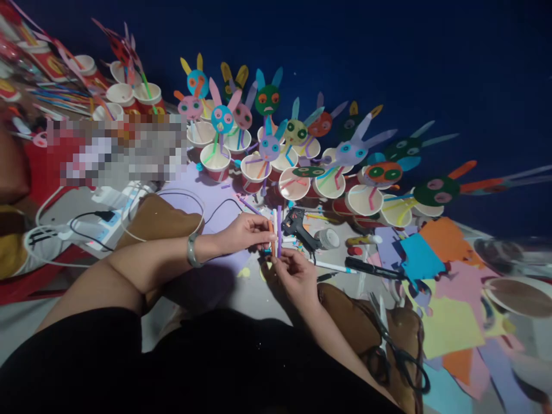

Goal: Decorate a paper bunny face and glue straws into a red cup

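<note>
Several short paper sticks, orange, white and purple (279, 230), stand side by side between my two hands at the middle of the view. My left hand (252, 232), with a bracelet on its wrist, pinches the orange and white sticks from the left. From below, my right hand (297, 277) has its thumb and fingertips closed at the lower end of the sticks. Just beyond the sticks a black glue gun (299, 227) lies on the table, beside a small round container (328, 238).
Rows of white-rimmed cups (294, 184) carry paper rabbit heads behind the hands. Scissors (403, 353), black pens (375, 268) and coloured paper sheets (452, 325) lie to the right. A power strip (106, 221) with cables and purple paper (185, 187) are on the left.
</note>
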Demonstrator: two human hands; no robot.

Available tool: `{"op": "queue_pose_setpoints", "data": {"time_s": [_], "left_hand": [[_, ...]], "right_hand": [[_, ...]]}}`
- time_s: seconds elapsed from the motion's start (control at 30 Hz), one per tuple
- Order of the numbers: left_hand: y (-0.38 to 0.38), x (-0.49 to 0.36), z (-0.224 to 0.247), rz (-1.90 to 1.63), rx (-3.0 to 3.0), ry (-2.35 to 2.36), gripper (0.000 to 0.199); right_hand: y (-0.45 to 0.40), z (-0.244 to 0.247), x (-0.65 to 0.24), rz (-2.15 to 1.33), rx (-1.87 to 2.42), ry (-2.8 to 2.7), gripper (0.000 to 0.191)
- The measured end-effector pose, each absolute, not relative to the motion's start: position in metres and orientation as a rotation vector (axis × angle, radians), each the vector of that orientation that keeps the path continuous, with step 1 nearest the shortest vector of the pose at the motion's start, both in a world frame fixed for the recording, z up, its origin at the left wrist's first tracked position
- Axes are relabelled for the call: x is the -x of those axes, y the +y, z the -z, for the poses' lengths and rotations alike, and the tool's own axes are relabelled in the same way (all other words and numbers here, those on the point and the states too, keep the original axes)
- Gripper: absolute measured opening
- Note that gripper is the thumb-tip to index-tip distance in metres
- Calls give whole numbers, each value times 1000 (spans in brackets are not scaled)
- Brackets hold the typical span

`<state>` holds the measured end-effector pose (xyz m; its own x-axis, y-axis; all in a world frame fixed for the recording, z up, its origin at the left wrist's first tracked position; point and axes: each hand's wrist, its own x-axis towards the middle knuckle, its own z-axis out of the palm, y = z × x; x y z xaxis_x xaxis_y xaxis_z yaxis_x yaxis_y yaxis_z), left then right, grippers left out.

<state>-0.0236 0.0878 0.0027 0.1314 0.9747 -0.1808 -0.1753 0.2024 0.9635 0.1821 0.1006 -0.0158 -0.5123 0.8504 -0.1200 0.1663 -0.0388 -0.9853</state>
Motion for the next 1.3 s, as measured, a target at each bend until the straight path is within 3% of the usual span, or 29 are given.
{"op": "queue_pose_setpoints", "data": {"time_s": [0.27, 0.63, 0.9, 1.07, 1.3], "left_hand": [[92, 18, -12, -1109, -1023, 1059, 32], [79, -4, -53, -1218, -1035, 1276, 28], [48, -40, -69, -1583, -813, 1179, 45], [36, -52, -87, -1739, -793, 1129, 41], [21, -66, -104, -1726, -840, 1072, 40]], "right_hand": [[103, 19, -182, -1382, 1038, -1849, 30], [109, 13, -177, -1372, 835, -1742, 34], [99, -16, -175, -1590, 612, -1660, 43], [91, -44, -177, -1701, 553, -1679, 53], [63, -71, -188, -1621, 562, -1709, 52]]}}
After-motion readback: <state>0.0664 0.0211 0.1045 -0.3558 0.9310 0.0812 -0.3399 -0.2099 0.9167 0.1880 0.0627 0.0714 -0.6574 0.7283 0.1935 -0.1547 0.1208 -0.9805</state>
